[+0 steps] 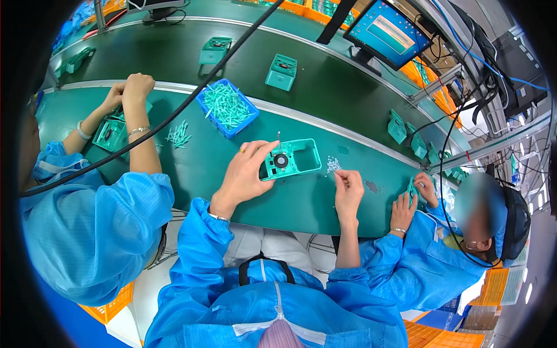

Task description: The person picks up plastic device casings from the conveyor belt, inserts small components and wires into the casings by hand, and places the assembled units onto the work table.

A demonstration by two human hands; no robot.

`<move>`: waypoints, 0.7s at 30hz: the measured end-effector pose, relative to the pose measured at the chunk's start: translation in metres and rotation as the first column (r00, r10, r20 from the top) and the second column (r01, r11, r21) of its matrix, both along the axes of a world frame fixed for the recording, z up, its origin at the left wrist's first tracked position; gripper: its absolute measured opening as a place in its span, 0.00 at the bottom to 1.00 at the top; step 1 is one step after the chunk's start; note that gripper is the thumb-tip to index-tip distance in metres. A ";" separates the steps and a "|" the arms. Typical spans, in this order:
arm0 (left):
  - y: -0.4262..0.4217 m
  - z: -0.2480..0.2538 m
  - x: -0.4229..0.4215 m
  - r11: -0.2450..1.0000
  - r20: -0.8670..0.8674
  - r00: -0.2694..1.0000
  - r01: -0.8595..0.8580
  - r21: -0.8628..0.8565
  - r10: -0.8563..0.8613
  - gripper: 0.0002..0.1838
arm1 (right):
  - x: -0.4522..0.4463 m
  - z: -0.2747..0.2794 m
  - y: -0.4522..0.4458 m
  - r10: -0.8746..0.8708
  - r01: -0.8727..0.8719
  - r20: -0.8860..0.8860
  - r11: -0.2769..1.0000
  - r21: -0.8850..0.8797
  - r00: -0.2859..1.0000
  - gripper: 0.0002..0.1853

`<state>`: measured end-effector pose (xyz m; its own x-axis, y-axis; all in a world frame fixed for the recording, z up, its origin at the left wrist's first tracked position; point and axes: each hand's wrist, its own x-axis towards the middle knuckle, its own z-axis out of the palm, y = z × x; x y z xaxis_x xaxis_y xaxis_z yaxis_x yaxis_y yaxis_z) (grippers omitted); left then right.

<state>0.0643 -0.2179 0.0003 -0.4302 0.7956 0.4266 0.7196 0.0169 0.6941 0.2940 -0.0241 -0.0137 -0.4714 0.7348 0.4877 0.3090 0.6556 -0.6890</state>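
Observation:
My left hand (246, 171) is closed around the left end of a teal plastic housing (295, 168), held tilted over the green bench. A round black speaker (281, 160) sits in the housing's left part, and its right part is an open frame. A thin metal rod stands up by its top edge. My right hand (348, 194) has thumb and fingers pinched together just beside a small pile of tiny whitish parts (333, 164). Whatever lies between those fingertips is too small to make out.
A blue bin (250, 119) of teal strips stands behind my left hand, with loose strips (179, 134) left of it. Co-workers sit on both sides, hands on teal parts. Housings (282, 72) stand on the dark belt. A black cable (191, 100) crosses the view; a monitor (387, 33) stands behind.

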 end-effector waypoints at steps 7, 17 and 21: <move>-0.001 0.005 0.000 0.978 0.133 0.971 0.192 0.076 -0.201 0.49 | -0.019 0.048 -0.035 0.254 -0.247 -0.100 0.966 0.077 0.962 0.04; 0.000 -0.013 -0.003 0.952 0.078 0.949 0.305 0.005 -0.305 0.46 | -0.056 0.055 -0.052 0.642 -0.655 0.261 0.755 -0.046 0.721 0.04; -0.001 -0.016 -0.002 0.991 0.146 0.981 0.124 0.047 -0.130 0.37 | -0.064 0.056 -0.053 0.677 -0.662 0.229 0.735 -0.151 0.699 0.04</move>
